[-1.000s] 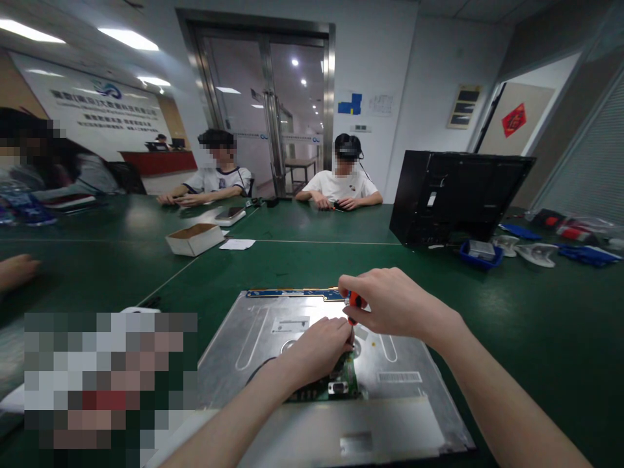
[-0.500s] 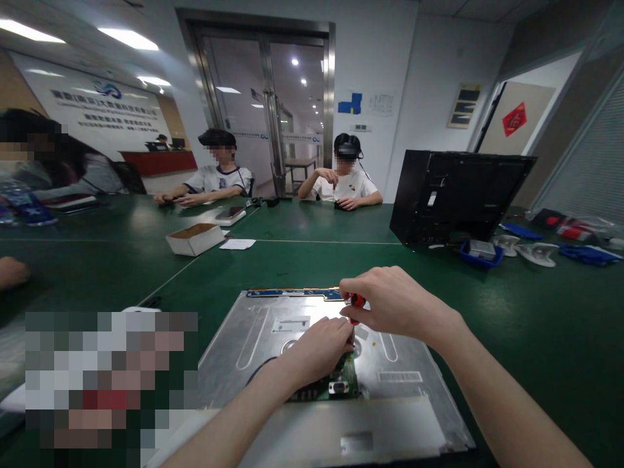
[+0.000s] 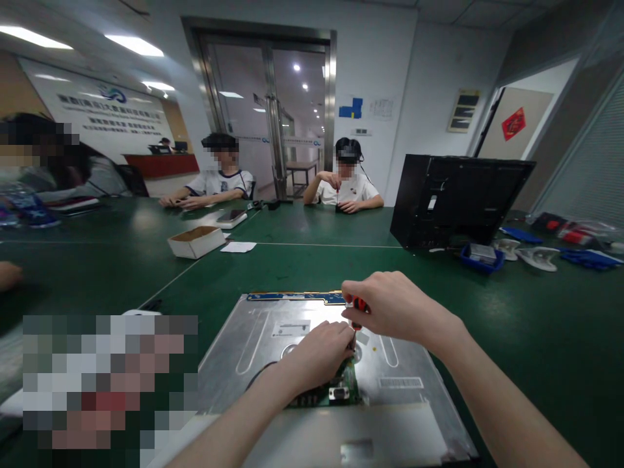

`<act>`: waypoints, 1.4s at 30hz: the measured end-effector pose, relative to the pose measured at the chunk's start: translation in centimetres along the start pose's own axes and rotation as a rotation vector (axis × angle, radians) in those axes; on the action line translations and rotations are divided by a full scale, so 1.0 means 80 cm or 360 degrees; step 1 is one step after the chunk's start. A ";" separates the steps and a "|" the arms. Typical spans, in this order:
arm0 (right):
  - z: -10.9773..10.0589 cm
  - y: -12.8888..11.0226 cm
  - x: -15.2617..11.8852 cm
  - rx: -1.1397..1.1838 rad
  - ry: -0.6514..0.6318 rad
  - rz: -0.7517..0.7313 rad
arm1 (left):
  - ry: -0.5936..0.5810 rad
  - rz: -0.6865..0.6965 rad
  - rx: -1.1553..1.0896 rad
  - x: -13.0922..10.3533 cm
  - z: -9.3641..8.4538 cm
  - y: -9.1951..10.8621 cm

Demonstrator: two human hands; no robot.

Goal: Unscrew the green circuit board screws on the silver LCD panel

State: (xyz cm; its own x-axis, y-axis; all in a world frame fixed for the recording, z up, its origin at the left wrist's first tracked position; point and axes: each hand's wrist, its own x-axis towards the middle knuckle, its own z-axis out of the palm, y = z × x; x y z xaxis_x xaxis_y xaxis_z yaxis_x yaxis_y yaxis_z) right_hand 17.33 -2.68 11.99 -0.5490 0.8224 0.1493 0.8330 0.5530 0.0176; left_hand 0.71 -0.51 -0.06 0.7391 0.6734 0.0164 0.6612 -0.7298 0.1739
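My right hand (image 3: pixel 390 305) grips the red and black handle of a screwdriver (image 3: pixel 359 305), which points down at a flat metal display panel (image 3: pixel 400 357). Close by, my left hand (image 3: pixel 322 351) rests over a green circuit board (image 3: pixel 350 380) in the middle of the panel. Its fingers are closed at the lower end of the screwdriver; what they hold there is hidden. A small connector (image 3: pixel 339 393) shows on the board's near side. Along the panel's far edge runs a narrow blue circuit strip (image 3: pixel 292 296).
A black monitor (image 3: pixel 458 201) stands at the right, with a blue tray (image 3: pixel 481 258) before it. A white open box (image 3: pixel 197 242) and paper (image 3: pixel 238 247) lie across the green table (image 3: pixel 302 263). Other people (image 3: pixel 348 188) sit opposite and at the left.
The view has tilted up slightly, so the scene sits a little lower. Both hands keep their places at the board, and the screwdriver handle looks slightly turned.
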 end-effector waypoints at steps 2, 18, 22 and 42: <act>0.001 0.000 0.000 0.0044 0.0012 -0.0041 | 0.0017 0.0004 0.0008 0.000 0.002 -0.001; 0.000 -0.003 -0.001 -0.0005 0.0027 -0.0050 | -0.0028 -0.0032 -0.0023 -0.001 -0.004 0.001; -0.001 -0.002 -0.002 -0.0015 0.0026 -0.0043 | -0.0025 -0.0048 -0.0042 0.000 -0.003 0.001; -0.004 -0.002 -0.004 0.0107 -0.0010 -0.0066 | -0.0059 -0.0018 -0.0038 -0.001 -0.009 0.003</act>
State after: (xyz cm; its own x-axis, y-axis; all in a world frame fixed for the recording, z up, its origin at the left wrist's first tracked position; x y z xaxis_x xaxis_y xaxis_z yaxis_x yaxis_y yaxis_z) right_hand 17.39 -3.09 12.24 -0.5835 0.7993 0.1439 0.8032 0.5941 -0.0432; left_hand 0.71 -0.67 0.71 0.7362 0.6764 -0.0220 0.6665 -0.7189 0.1973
